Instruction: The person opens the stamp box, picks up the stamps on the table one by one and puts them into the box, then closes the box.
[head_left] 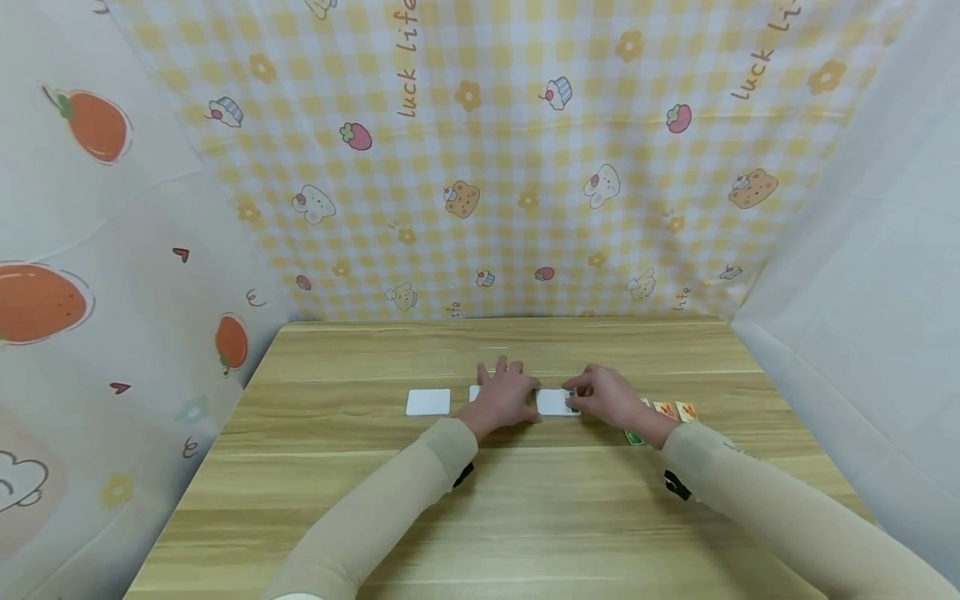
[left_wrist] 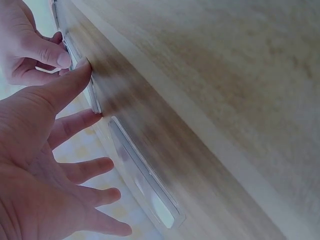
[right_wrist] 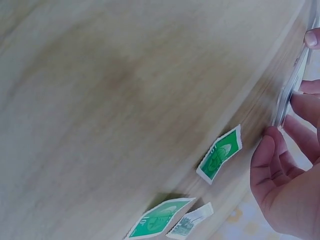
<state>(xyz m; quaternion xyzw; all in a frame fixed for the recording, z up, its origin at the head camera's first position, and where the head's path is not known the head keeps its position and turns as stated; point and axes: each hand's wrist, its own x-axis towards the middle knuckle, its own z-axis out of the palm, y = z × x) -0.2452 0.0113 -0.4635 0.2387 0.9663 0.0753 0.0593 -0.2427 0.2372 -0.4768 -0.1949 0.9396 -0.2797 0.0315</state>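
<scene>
A flat white rectangular case (head_left: 552, 402) with clear edges lies on the table between the two hands. My left hand (head_left: 506, 398) touches its left end, thumb and index fingertip at opposite edges, the other fingers (left_wrist: 95, 171) straight and spread. At the right end, my right hand (head_left: 609, 400) pinches a small dark-patterned stamp (head_left: 572, 402) over the case; its curled fingers cover most of the stamp. A second white case (head_left: 474, 392) shows partly behind the left hand. A third (head_left: 427, 402) lies farther left.
To the right of the right hand lie green stamps (right_wrist: 219, 154) and orange stamps (head_left: 686, 411), some partly hidden by the wrist. The wooden table (head_left: 517, 517) ends at a checked cloth (head_left: 517, 233) behind, with pale cloth at both sides.
</scene>
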